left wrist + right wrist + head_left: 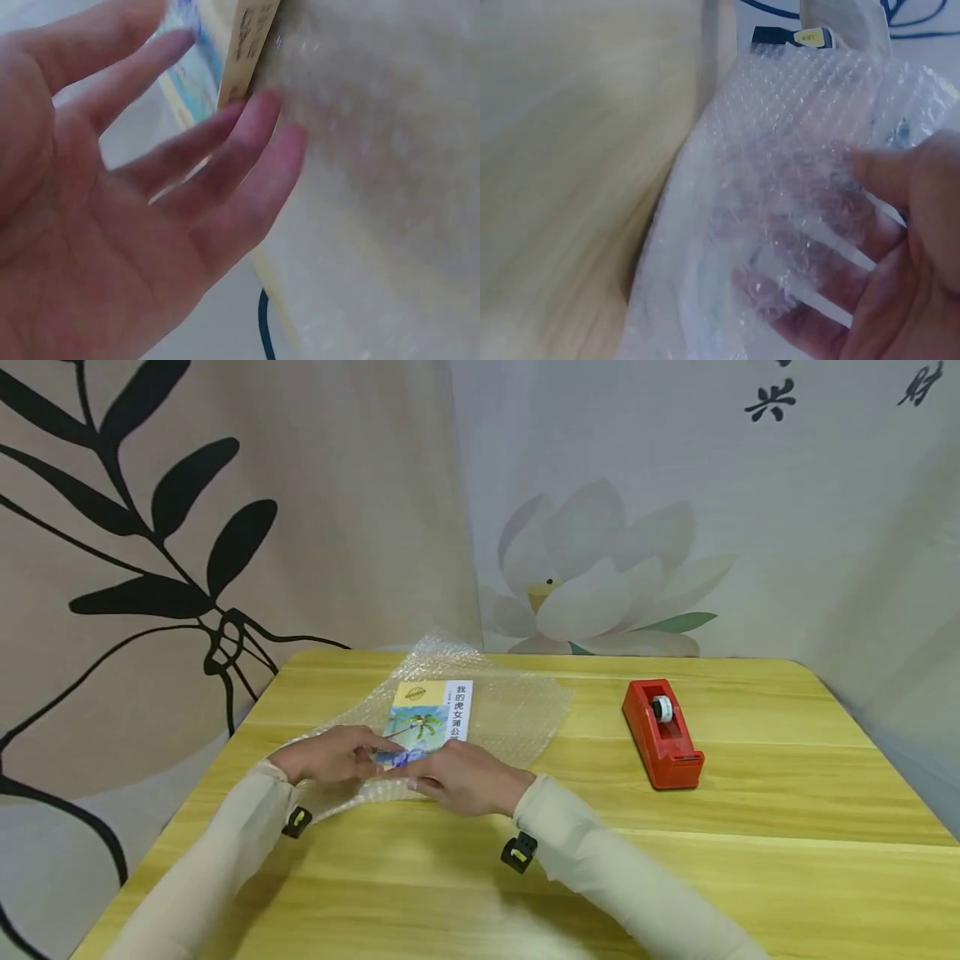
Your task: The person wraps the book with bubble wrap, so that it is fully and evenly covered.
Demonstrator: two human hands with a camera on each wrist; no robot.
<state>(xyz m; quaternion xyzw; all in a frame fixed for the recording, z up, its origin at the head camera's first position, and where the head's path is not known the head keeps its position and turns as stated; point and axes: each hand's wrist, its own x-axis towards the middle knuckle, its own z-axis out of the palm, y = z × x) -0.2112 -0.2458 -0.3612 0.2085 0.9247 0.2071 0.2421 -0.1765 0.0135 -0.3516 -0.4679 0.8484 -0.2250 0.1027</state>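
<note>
A book (420,718) with a yellow and blue cover lies face up on a sheet of bubble wrap (521,710). At its lower left, my left hand (333,756) reaches in with fingers loosely extended. The left wrist view has those fingertips against the edge of the book (246,56). My right hand (472,777) is over the book's near edge, close to the left. In the right wrist view, the right hand (930,225) holds the near part of the bubble wrap (795,135) between thumb and fingers; its fingers show partly through the plastic.
A red tape dispenser (663,735) with a roll of tape stands on the right part of the wooden table (780,777). Behind the table hangs a printed curtain (375,502). The bubble wrap spreads beyond the book toward the back and right.
</note>
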